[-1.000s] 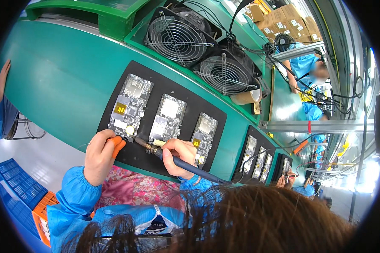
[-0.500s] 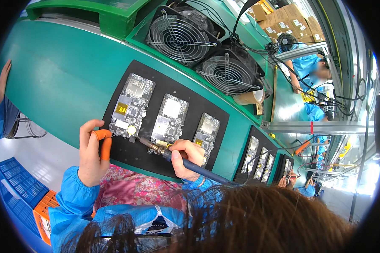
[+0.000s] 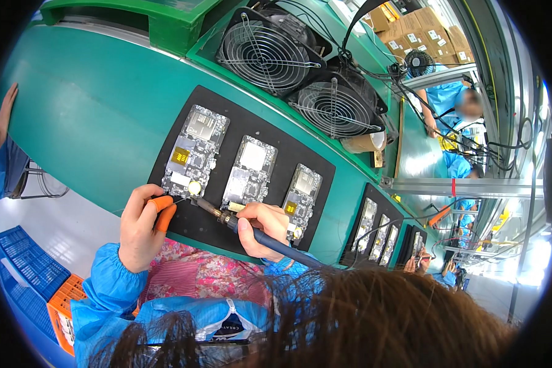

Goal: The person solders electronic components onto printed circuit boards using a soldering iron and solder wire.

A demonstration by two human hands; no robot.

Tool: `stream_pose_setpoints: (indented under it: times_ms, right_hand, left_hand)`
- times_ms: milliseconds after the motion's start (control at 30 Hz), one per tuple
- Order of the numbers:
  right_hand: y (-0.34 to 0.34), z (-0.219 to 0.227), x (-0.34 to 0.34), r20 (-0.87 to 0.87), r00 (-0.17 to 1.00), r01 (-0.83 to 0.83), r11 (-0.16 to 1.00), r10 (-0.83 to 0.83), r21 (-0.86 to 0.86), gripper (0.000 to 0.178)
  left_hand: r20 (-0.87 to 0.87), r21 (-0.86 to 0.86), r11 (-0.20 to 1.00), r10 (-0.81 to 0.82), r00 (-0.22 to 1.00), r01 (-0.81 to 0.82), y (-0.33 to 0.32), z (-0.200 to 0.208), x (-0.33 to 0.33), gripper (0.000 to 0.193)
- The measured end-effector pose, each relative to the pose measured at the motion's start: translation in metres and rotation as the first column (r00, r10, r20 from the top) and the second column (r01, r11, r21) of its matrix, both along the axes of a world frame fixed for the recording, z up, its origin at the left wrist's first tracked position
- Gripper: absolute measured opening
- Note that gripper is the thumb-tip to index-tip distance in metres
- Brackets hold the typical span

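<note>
My left hand, with orange finger cots on two fingers, is closed in a pinch at the near end of the leftmost circuit board. A thin wire seems to run from the fingertips toward the board; its detail is too small to make out. Wrapped round the handle of a soldering iron, my right hand tilts its tip to the board's near edge, just below a round yellowish part. Two more boards, the middle one and the right one, lie on the same black mat.
Two caged fans stand beyond the mat, beside a tape roll. A green crate is at the far left. More boards lie on mats to the right. Co-workers sit along the line; blue and orange baskets stand lower left.
My left hand has moved right, its fingers closing nearer the board's near end. The iron's tip has shifted slightly left and up to the board's edge. The view has shifted a little.
</note>
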State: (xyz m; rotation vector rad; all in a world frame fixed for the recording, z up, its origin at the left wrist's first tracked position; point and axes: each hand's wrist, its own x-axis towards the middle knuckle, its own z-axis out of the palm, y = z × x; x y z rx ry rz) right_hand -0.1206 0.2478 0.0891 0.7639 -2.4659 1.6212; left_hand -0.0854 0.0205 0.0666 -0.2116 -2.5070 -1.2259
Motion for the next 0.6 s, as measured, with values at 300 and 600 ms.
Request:
stream_pose_setpoints:
  times_ms: [300,600]
  right_hand:
    - [-0.0015,-0.0086,-0.0016,-0.072,0.997,-0.011,1.000,0.010,-0.019,0.008]
    - [-0.0001,-0.0077,-0.0016,-0.040,0.999,-0.028,1.000,0.028,0.001,0.008]
  left_hand:
    - [-0.026,-0.048,0.999,-0.019,0.999,0.018,0.0010,-0.0070,-0.0010,0.022]
    - [-0.045,-0.185,0.978,-0.103,0.994,0.093,0.0042,-0.0054,-0.0092,0.021]
